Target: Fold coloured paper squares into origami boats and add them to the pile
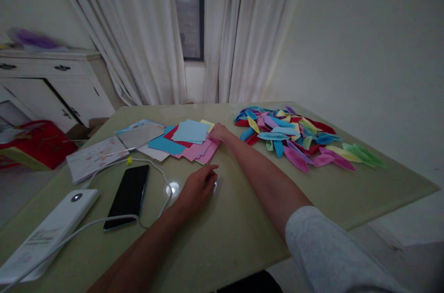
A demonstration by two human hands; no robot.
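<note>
Near edge, right: grey sleeve [326, 242], forearm bare beyond it, reaching forward over the pale green tabletop [243, 223]. Near left: white power bank [52, 233], lying flat. White cable [121, 216] across its near end, then over the near end of a dark-screened phone [131, 189], looping round behind.

Right of phone: left hand [197, 186], low over tabletop; contact, cannot tell. Grip partly spread, fingers loosely bent.

Farther, left: white patterned packet [97, 156], beside the far loop of cable. Greyish clear sleeve [140, 137] behind, overlapping.

Mid-table: fanned square paper sheets [199, 149], pink nearest, with light blue, red and darker blue. Right hand [218, 132] at their right edge, over the pink. Grip narrow, fingers bent downward; sheet pinched or merely touched, cannot tell.

Right of these: loose heap of folded paper pieces [284, 130], many colours, green ones outermost right.

Beyond tabletop: red bag [48, 145] and white cabinet [72, 85] at left; pale curtains [138, 29], parted at a dark-framed window [187, 15].
</note>
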